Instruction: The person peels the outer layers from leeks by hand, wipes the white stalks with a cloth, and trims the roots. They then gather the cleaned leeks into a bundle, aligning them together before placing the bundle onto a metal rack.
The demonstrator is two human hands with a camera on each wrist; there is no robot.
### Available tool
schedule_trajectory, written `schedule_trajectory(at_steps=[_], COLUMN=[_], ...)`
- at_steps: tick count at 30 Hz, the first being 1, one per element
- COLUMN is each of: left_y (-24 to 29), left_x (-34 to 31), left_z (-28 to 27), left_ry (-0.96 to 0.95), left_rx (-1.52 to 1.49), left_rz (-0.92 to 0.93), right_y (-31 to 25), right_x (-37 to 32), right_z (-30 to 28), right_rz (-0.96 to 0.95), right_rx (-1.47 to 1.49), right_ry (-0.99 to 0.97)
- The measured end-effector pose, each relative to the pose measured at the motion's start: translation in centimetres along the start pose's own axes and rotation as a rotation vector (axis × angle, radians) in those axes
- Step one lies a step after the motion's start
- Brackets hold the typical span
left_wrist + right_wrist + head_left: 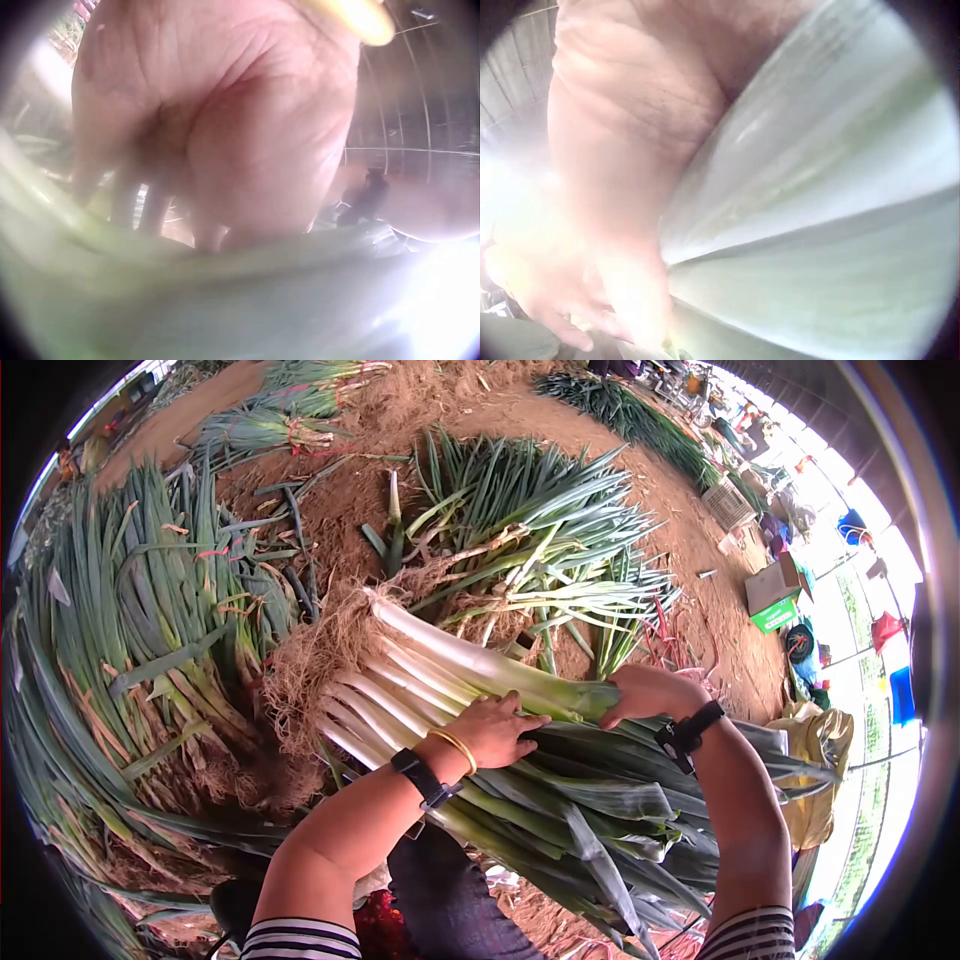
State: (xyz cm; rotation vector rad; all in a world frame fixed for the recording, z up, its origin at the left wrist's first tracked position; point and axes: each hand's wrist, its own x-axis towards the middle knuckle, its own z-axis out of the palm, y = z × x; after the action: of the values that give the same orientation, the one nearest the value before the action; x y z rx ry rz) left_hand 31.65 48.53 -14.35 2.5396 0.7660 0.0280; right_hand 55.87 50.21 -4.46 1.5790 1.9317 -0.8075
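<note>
A bundle of leeks (420, 698) lies across the person's front, with tangled roots (312, 660) at the left and dark green leaves (620, 785) at the right. The left hand (490, 732) rests on the bundle where white turns to green, its fingers spread over the stalks. Farther right, the right hand (650, 694) grips the thick uppermost leek (470, 658) at the base of its leaves. Close up in the right wrist view, broad leaves (810, 217) lie against the palm and thumb; its far fingers are hidden. The left wrist view is blurred by a near green leaf (225, 300).
A big heap of leeks (130, 620) fills the left side. Another pile (540, 510) lies beyond the bundle, and more lie at the back on the bare soil (700, 625). To the right stand a green and white box (772, 598), a crate (728, 505) and a yellowish sack (815, 760).
</note>
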Motion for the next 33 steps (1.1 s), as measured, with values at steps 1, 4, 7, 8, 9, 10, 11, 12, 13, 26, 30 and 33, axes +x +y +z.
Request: schedule_trajectory(at_steps=[1,4,7,8,9,10,11,12,13,26,30,33], left_y=[0.0,0.0,-0.2,-0.4,-0.6,-0.4,-0.3,-0.8,-1.4,-9.6,-10.3,-8.8], left_x=[0.0,0.0,0.1,0.1,0.2,0.1,0.1,0.4,0.6,0.2,0.2,-0.2], left_z=[0.1,0.0,0.6,0.8,0.7,0.2,0.0,0.4,0.5,1.1,3.0,1.4], left_ry=[0.003,0.008,0.062,0.115,0.119,0.082,0.043,0.074,0.072,0.215,0.323,0.231], left_rx=[-0.013,-0.039,-0.042,-0.035,-0.030,-0.057,-0.085,-0.084,-0.084,-0.110,-0.005,-0.046], left_rz=[0.000,0.000,0.022,0.041,0.035,0.025,0.015,0.031,0.030,-0.297,-0.180,-0.276], right_y=[0.2,0.7,-0.2,0.0,0.6,1.2,1.8,2.6,2.8,5.0,1.6,1.2], right_x=[0.3,1.6,2.5,3.0,4.2,5.2,5.8,6.4,6.6,6.3,-0.9,-3.3], right_z=[0.2,0.0,-1.0,-0.4,0.5,1.4,1.9,2.4,2.5,3.6,-1.2,-0.7], right_rz=[0.009,-0.024,0.070,0.069,0.108,0.146,0.141,0.123,0.107,-0.002,0.359,0.403], right_rx=[0.012,0.068,0.113,0.111,0.090,0.072,0.072,0.102,0.133,0.236,0.031,0.093], right_ry=[-0.023,-0.111,-0.213,-0.213,-0.221,-0.232,-0.231,-0.247,-0.264,-0.220,-0.291,-0.291])
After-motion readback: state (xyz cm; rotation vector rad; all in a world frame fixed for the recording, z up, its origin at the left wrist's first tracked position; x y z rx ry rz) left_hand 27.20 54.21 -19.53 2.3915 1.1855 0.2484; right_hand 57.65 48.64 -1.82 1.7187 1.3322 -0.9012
